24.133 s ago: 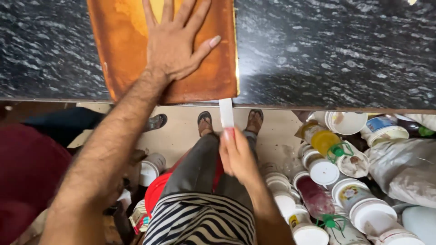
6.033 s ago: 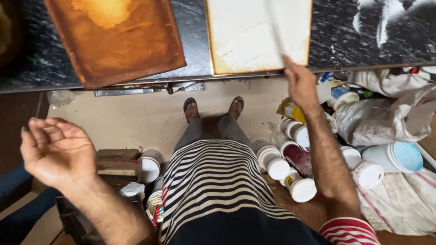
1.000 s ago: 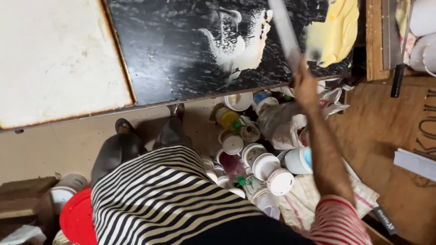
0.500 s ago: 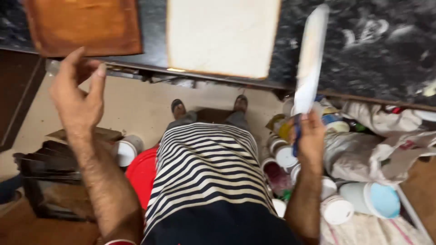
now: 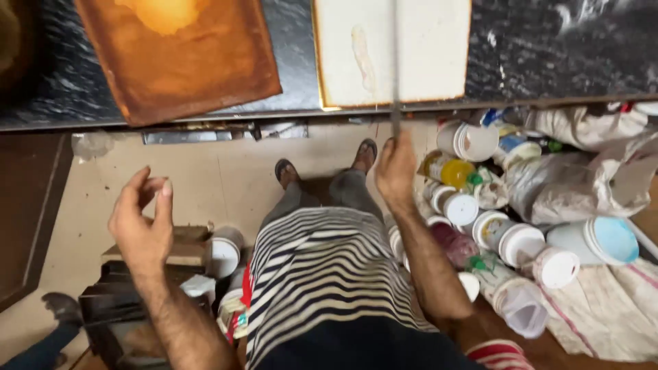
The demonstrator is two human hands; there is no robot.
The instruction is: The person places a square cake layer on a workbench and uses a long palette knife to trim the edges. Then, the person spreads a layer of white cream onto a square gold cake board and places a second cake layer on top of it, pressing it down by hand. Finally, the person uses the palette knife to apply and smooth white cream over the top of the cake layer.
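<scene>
Blade (image 5: 395,62) thin, edge-on, probably metal, gripped by right hand (image 5: 395,171).

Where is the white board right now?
In the head view, the white board lies top centre on the black marbled table, right of the orange-brown board, with the right hand's thin blade across it.

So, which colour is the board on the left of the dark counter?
Rusty orange-brown board, lighter yellow toward its top; head view.
</scene>
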